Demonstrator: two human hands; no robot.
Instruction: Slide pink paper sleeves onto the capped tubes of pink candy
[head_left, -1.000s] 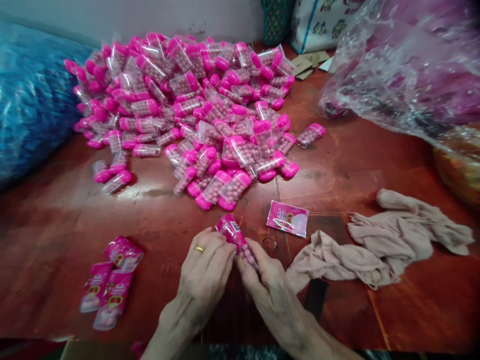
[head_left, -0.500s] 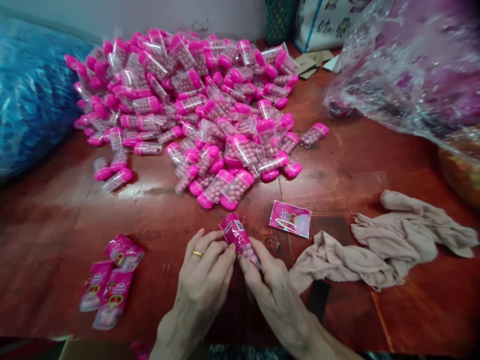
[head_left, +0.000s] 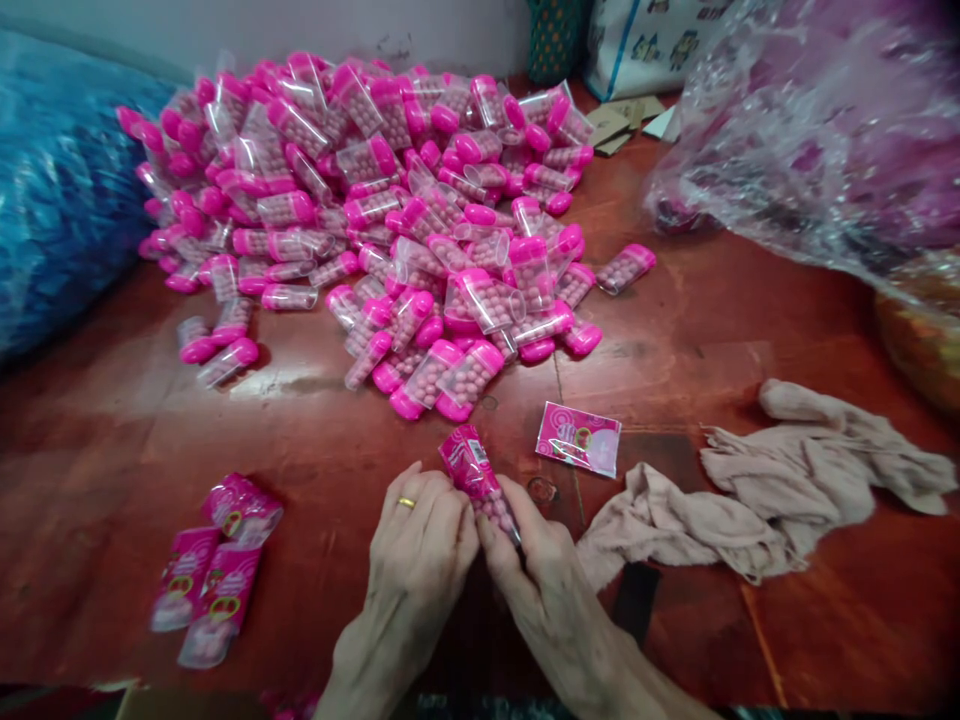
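Observation:
At the front middle of the table, a candy container (head_left: 496, 508) of clear plastic, filled with small pink balls, has a printed pink sleeve (head_left: 466, 462) around its far end. My right hand (head_left: 536, 570) grips its near part between thumb and fingers. My left hand (head_left: 424, 550), with a gold ring, is closed against the container's left side; its fingertips are hidden. A flat pink printed sleeve (head_left: 577, 440) lies just beyond my right hand. To the left rest three sleeved containers (head_left: 214, 590), close together.
A big heap of pink-capped containers (head_left: 390, 200) covers the back of the table. A blue plastic bag (head_left: 67, 190) stands left, a clear bag with pink contents (head_left: 810, 150) right. A crumpled beige cloth (head_left: 787, 490) lies right of my hands. Cardboard pieces (head_left: 619, 120) sit behind.
My left hand's fingers have curled in more tightly beside the container. The right hand keeps its grip, and the view has shifted slightly.

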